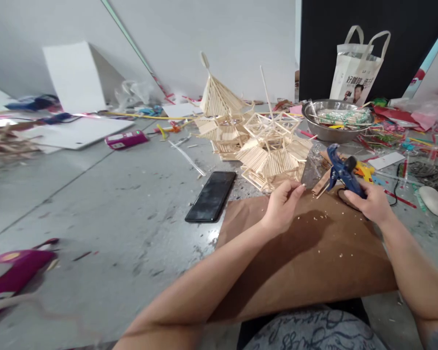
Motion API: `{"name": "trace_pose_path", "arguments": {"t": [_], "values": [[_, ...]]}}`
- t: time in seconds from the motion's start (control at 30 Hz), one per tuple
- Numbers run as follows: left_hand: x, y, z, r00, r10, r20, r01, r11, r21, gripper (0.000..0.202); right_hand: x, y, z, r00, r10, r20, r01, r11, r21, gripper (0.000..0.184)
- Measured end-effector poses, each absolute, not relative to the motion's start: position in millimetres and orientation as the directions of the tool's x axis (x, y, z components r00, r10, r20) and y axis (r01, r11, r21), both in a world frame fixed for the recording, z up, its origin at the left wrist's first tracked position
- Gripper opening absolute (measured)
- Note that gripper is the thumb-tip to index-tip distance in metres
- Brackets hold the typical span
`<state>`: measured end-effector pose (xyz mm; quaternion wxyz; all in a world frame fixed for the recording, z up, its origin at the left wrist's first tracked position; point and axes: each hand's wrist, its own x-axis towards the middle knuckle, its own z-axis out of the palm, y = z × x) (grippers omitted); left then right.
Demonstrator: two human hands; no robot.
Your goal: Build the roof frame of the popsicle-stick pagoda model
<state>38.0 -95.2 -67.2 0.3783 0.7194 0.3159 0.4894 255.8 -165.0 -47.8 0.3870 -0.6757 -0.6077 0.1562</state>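
My right hand [369,202] is wrapped round a blue glue gun [341,171] whose nozzle points up and to the left, above a sheet of brown paper [314,257]. Just left of it, my left hand [282,205] is curled, its fingertips pinched together close to the base of a pale wooden-stick model [270,150]. What the fingers pinch is too small to name. Behind this model stands a second stick model with a pointed roof [219,107].
A black phone [211,196] lies face up on the grey floor left of the paper. A metal bowl [314,127] with craft pieces and a white tote bag [357,65] stand behind. Coloured scraps and cables litter the right; a magenta package [14,272] lies at near left.
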Motion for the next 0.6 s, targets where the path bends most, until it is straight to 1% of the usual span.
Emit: {"name": "trace_pose_path", "arguments": {"t": [0.07,0.1,0.13,0.2,0.27,0.33,0.37,0.43,0.5,0.57,0.6], "values": [[41,-96,-75,0.341,0.800,0.494,0.049,-0.540,0.841,0.023,251,-167,-52,0.204,0.954,0.219,0.503,0.090,-0.860,0.031],[43,-96,-79,0.360,0.789,0.498,0.019,-0.540,0.842,0.024,248,-167,-55,0.190,0.964,0.185,0.404,0.095,-0.910,0.031],[44,-97,-82,0.393,0.780,0.487,-0.009,-0.527,0.850,0.026,245,-168,-58,0.179,0.972,0.152,0.314,0.090,-0.945,0.031],[45,-100,-87,0.466,0.777,0.423,-0.034,-0.462,0.886,0.031,237,-168,-64,0.174,0.981,0.081,0.164,0.052,-0.985,0.029],[46,-105,-89,0.491,0.802,0.339,-0.014,-0.381,0.924,0.036,229,-167,-70,0.204,0.979,0.019,0.060,0.007,-0.998,0.027],[48,-110,-90,0.443,0.847,0.294,0.022,-0.338,0.941,0.036,221,-165,-74,0.215,0.977,0.001,-0.011,0.003,-1.000,0.025],[49,-112,-89,0.407,0.864,0.296,0.037,-0.339,0.940,0.036,218,-164,-75,0.192,0.981,0.011,-0.042,0.019,-0.999,0.026],[51,-116,-89,0.371,0.868,0.330,0.064,-0.378,0.924,0.034,212,-163,-76,0.090,0.994,0.066,-0.130,0.078,-0.988,0.031],[52,-118,-88,0.381,0.848,0.369,0.069,-0.424,0.903,0.032,205,-164,-75,-0.049,0.991,0.124,-0.226,0.110,-0.968,0.037],[53,-117,-87,0.408,0.820,0.400,0.060,-0.462,0.885,0.029,201,-164,-73,-0.143,0.976,0.166,-0.256,0.125,-0.958,0.042],[52,-116,-87,0.425,0.804,0.416,0.062,-0.484,0.873,0.027,200,-164,-72,-0.157,0.971,0.179,-0.234,0.140,-0.962,0.043]]}}
